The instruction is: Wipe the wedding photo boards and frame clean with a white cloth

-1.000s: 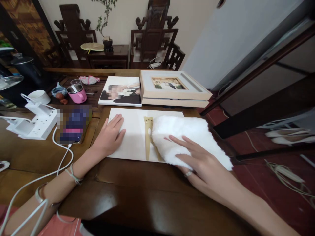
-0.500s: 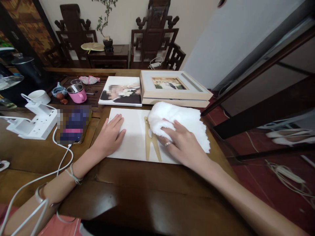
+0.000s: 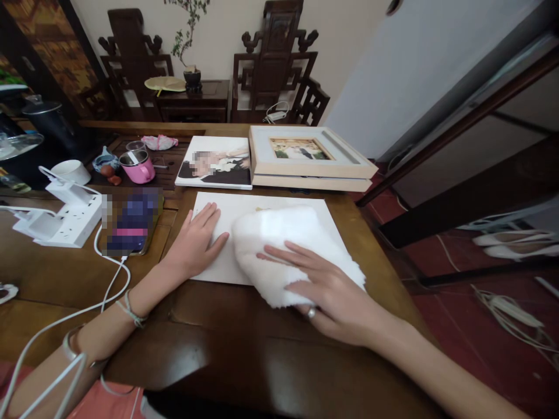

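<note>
A white board [image 3: 236, 206], perhaps the back of a frame, lies flat on the wooden table [image 3: 244, 343]. My left hand [image 3: 194, 244] rests flat on its left edge with fingers stretched out. My right hand [image 3: 325, 285] presses a fluffy white cloth [image 3: 279, 241] down on the board, fingers spread over it. The cloth hides the tan stand piece fixed to the board, except for its tip at the top.
Behind the board lie a photo print [image 3: 215, 163] and stacked picture frames [image 3: 305, 157]. To the left are a phone [image 3: 131, 221], a white power strip [image 3: 65, 218] with cables, a pink cup [image 3: 137, 166] and a white bowl [image 3: 70, 170]. Carved chairs [image 3: 277, 75] stand at the back.
My right hand has drawn the cloth from the board's upper right toward me and to the left, over the tan stand piece. My left hand has stayed in place.
</note>
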Motion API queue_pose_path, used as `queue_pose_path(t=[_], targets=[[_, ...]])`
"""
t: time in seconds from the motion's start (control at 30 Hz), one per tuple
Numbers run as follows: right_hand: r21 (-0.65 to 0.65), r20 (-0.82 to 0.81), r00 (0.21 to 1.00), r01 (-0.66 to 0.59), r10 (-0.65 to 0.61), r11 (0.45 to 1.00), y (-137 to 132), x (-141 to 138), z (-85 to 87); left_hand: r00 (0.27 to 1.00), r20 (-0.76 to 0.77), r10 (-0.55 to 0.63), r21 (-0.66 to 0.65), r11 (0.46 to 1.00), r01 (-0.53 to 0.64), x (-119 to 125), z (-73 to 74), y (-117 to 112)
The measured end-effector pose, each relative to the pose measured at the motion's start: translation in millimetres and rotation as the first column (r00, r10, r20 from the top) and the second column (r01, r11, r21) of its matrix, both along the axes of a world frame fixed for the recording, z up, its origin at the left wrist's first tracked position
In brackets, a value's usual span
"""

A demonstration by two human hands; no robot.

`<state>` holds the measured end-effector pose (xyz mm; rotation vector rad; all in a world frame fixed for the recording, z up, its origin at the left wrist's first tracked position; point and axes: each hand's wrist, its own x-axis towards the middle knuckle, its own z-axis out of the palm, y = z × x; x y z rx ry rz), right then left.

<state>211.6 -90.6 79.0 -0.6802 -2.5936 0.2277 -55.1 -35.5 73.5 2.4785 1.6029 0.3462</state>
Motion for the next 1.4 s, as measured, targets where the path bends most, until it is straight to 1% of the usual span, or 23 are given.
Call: queue_pose_path(t=[0.13, 0.2, 0.27, 0.37, 0.53, 0.63, 0.73, 0.83, 0.93, 1.0, 1.07, 1.13, 1.23, 1.3, 1.33, 1.4], targets=[[0.021, 0.015, 0.993, 0.119, -0.119, 0.993, 17, -9, 2.6, 1.0, 0.002, -0.002, 0.006, 1.0, 0.002, 2, 2.5, -8], [0.03, 0.011, 0.983, 0.181, -0.182, 0.983, 19, -17, 5.1, 1.0, 0.001, -0.003, 0.004, 1.0, 0.003, 3, 5.4, -11], [0.036, 0.023, 0.981, 0.191, -0.192, 0.981, 17, -25, 7.6, 1.0, -0.005, -0.003, -0.004, 1.0, 0.003, 4, 8.2, -11], [0.008, 0.046, 0.993, 0.112, -0.112, 0.994, 5, -31, 10.6, 1.0, -0.017, -0.016, -0.023, 1.0, 0.015, 5, 10.7, -6], [-0.033, -0.025, 0.998, -0.061, 0.06, 0.998, -19, -26, 13.6, 0.999, -0.023, -0.043, -0.043, 0.998, 0.042, -1, 10.9, 2], [-0.074, -0.011, 0.995, -0.098, 0.098, 0.992, -23, -20, 15.7, 0.999, -0.028, -0.037, -0.045, 0.998, 0.036, -4, 10.0, 4], [-0.073, -0.006, 0.995, -0.1, 0.1, 0.992, -16, -15, 17.0, 0.999, -0.03, -0.035, -0.046, 0.998, 0.034, -3, 9.4, 3], [-0.07, 0.02, 0.999, -0.046, 0.048, 0.996, -3, -14, 16.9, 0.999, -0.02, -0.033, -0.033, 0.999, 0.033, -1, 9.6, 0], [-0.064, 0.034, 0.998, 0.063, -0.061, 0.996, 6, -18, 16.3, 1.0, -0.001, -0.022, -0.006, 1.0, 0.022, 2, 10.0, -6], [-0.048, 0.037, 0.991, 0.133, -0.131, 0.99, 8, -22, 15.6, 1.0, 0.009, -0.018, 0.005, 1.0, 0.018, 4, 10.1, -9], [-0.035, 0.05, 0.987, 0.155, -0.153, 0.987, 6, -25, 14.9, 1.0, 0.005, -0.014, 0.002, 1.0, 0.014, 5, 10.6, -9], [-0.038, 0.055, 0.992, 0.113, -0.11, 0.993, -1, -27, 15.1, 1.0, -0.01, -0.016, -0.016, 1.0, 0.016, 4, 12.2, -6], [-0.073, 0.005, 1.0, -0.022, 0.022, 0.997, -16, -24, 20.0, 0.999, -0.026, -0.028, -0.042, 0.999, 0.027, 2, 16.4, 1], [-0.116, -0.028, 0.995, -0.096, 0.093, 0.989, -24, -16, 25.9, 1.0, -0.016, -0.023, -0.035, 0.999, 0.023, -1, 18.6, 2], [-0.145, -0.026, 0.993, -0.114, 0.111, 0.983, -27, -10, 28.8, 1.0, -0.006, -0.021, -0.024, 1.0, 0.021, -2, 18.9, 2], [-0.19, -0.009, 0.994, -0.107, 0.107, 0.976, -29, 2, 32.3, 1.0, 0.011, -0.021, 0.001, 1.0, 0.021, -3, 17.8, -1]])
